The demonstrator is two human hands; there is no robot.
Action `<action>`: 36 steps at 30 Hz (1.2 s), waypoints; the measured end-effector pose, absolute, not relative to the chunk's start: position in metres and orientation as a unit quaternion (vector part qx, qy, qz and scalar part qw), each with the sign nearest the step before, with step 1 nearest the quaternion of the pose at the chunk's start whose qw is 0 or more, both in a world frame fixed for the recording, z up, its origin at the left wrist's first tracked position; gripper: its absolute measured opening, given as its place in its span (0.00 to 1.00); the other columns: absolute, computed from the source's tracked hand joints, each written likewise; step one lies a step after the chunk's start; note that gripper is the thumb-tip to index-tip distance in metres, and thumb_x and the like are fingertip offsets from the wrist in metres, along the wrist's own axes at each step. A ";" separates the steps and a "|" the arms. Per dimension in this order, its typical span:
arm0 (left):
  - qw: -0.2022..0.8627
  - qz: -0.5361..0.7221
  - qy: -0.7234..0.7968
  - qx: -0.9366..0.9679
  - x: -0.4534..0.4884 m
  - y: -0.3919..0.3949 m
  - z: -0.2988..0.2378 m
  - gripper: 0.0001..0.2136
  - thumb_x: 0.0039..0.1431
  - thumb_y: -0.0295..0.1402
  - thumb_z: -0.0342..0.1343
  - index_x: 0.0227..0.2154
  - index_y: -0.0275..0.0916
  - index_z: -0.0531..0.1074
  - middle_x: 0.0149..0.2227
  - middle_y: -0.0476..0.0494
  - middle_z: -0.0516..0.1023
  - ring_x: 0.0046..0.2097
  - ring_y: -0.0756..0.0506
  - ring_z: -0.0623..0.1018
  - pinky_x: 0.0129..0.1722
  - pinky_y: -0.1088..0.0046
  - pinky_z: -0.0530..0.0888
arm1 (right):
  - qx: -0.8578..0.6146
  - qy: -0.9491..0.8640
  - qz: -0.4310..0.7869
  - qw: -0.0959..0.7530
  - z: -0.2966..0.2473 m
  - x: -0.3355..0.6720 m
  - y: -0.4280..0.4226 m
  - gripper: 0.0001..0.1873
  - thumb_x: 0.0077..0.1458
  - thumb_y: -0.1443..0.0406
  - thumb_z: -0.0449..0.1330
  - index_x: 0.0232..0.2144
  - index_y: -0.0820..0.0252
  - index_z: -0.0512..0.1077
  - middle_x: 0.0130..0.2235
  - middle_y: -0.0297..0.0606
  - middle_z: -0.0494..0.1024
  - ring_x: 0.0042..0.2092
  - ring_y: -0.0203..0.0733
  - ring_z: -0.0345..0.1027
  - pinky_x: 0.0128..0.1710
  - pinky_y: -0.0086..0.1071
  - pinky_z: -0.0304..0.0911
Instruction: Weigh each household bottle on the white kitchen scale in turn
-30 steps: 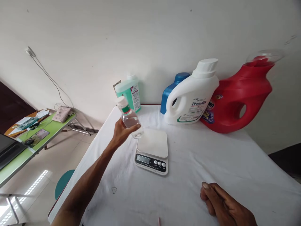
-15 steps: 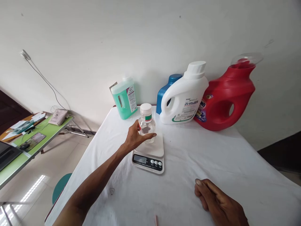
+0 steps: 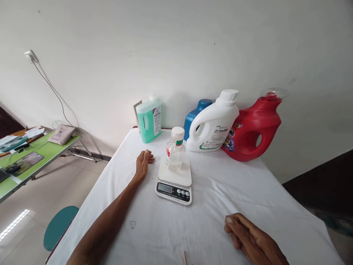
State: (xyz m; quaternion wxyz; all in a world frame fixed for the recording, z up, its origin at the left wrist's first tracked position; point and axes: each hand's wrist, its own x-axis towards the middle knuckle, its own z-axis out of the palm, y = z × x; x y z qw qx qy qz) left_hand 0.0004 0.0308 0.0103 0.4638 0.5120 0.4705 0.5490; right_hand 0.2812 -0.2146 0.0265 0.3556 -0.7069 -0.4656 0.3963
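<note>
A pale wall (image 3: pixel 171 48) is filling the background, and a white-clothed table (image 3: pixel 209 228) is being viewed before it. To the left, a pink pouch (image 3: pixel 61 134) is being borne by a green-topped table (image 3: pixel 51 154). A teal stool (image 3: pixel 60 227) is being partly hidden by the cloth's edge.

On the cloth, a red jug (image 3: pixel 248 125) is being partly covered by a white jug (image 3: pixel 220 119), by which a blue bottle (image 3: pixel 194 113) is also being screened. A green bottle (image 3: pixel 150 121) is being displayed well apart from them, near the wall.

In the middle, a digital scale (image 3: pixel 176 177) is being faced by the person; its figures are being shown too small to read. The right hand (image 3: pixel 252 237) is being held low, fingers curled in and thumb pressed on the index finger. The left hand (image 3: pixel 142 163) is being held just beside the scale, half-open, fingers loosely bent.

A capped clear bottle (image 3: pixel 176 152) is being supported upright on the scale's plate, apart from both hands. A thin pink stick (image 3: pixel 184 257) is being cut off by the bottom edge.
</note>
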 end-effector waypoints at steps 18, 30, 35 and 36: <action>0.458 0.515 0.458 0.562 -0.005 0.031 0.002 0.29 0.62 0.61 0.51 0.35 0.35 0.73 0.31 0.42 0.78 0.30 0.47 0.78 0.33 0.69 0.75 | -0.689 -0.453 0.330 0.460 0.006 0.245 -0.142 0.30 0.64 0.40 0.50 0.26 0.57 0.68 0.23 0.32 0.67 0.27 0.38 0.60 0.29 0.30 0.56; 0.435 0.487 0.473 0.591 -0.002 0.033 0.005 0.27 0.62 0.60 0.52 0.35 0.36 0.75 0.31 0.42 0.78 0.31 0.47 0.78 0.34 0.69 0.75 | -0.676 -0.467 0.322 0.470 0.013 0.243 -0.138 0.29 0.64 0.41 0.50 0.24 0.56 0.68 0.21 0.32 0.66 0.25 0.38 0.60 0.26 0.30 0.56; 0.432 0.484 0.470 0.599 -0.002 0.034 0.007 0.27 0.62 0.60 0.51 0.35 0.36 0.74 0.31 0.43 0.78 0.31 0.47 0.78 0.34 0.69 0.75 | -0.681 -0.464 0.323 0.466 0.011 0.245 -0.137 0.29 0.64 0.41 0.50 0.24 0.56 0.67 0.22 0.32 0.66 0.26 0.38 0.60 0.27 0.30 0.56; 0.431 0.482 0.471 0.601 -0.002 0.034 0.007 0.27 0.63 0.60 0.50 0.35 0.36 0.74 0.31 0.43 0.78 0.31 0.47 0.78 0.34 0.69 0.75 | -0.680 -0.463 0.324 0.467 0.011 0.245 -0.137 0.29 0.64 0.42 0.50 0.24 0.56 0.67 0.22 0.32 0.67 0.26 0.37 0.60 0.27 0.30 0.56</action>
